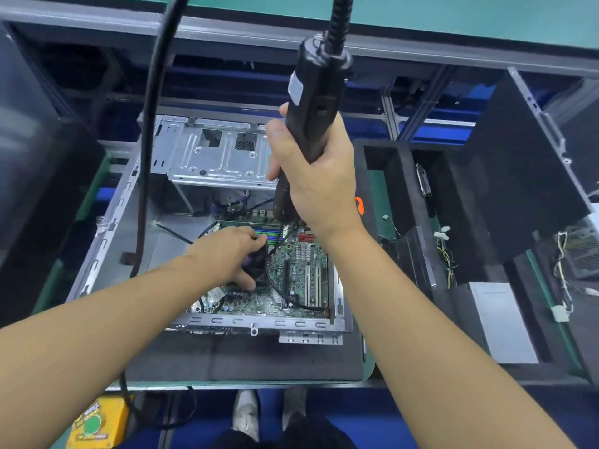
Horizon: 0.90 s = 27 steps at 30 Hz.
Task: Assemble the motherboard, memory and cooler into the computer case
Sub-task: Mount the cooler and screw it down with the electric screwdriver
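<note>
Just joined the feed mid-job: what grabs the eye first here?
The right hand grips a black electric screwdriver upright at centre frame, cable rising out of view. Below it, the left hand holds the dark cooler on the green motherboard, inside the open metal case.

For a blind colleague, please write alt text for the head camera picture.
A person's right hand grips a black electric screwdriver above an open computer case, while the left hand holds the black cooler on the green motherboard inside it. A black foam tray with loose wires lies to the right.
</note>
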{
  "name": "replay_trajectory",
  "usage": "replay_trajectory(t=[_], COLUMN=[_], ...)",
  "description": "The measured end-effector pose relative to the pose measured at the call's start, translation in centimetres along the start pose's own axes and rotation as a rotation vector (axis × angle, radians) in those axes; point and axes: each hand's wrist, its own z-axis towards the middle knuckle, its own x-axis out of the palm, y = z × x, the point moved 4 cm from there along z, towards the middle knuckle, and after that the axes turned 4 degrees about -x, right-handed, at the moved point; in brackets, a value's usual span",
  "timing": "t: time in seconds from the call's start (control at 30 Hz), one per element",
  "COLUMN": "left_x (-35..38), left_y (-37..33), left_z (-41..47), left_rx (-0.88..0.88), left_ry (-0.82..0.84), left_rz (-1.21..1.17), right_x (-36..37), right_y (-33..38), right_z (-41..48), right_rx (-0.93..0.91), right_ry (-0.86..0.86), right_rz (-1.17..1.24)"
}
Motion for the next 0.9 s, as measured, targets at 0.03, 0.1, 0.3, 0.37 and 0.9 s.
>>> replay_trajectory(t=[0.03, 0.1, 0.3, 0.37, 0.9], left_x=[-0.1, -0.1, -0.1, -0.2, -0.2], left_y=[-0.1, -0.1, 0.0, 0.0, 0.1], left_z=[0.1, 0.1, -0.5, -0.5, -0.4], left_rx=[-0.008, -0.010, 0.056, 0.056, 0.015], left_ry=[0.021, 0.042, 0.009, 0.025, 0.078], left_rz=[-0.006, -0.007, 0.075, 0.092, 0.036], right_x=[0.0, 0.1, 0.1, 0.3, 0.6], right_y=[-0.1, -0.3, -0.9, -0.9, 0.0], right_z=[-0.1, -0.2, -0.8, -0.7, 1.1], right_rx=[-0.003, -0.009, 0.011, 0.009, -0.067], right_ry=[-0.004, -0.010, 0.006, 0.009, -0.006], right_rz=[-0.004, -0.004, -0.015, -0.016, -0.039])
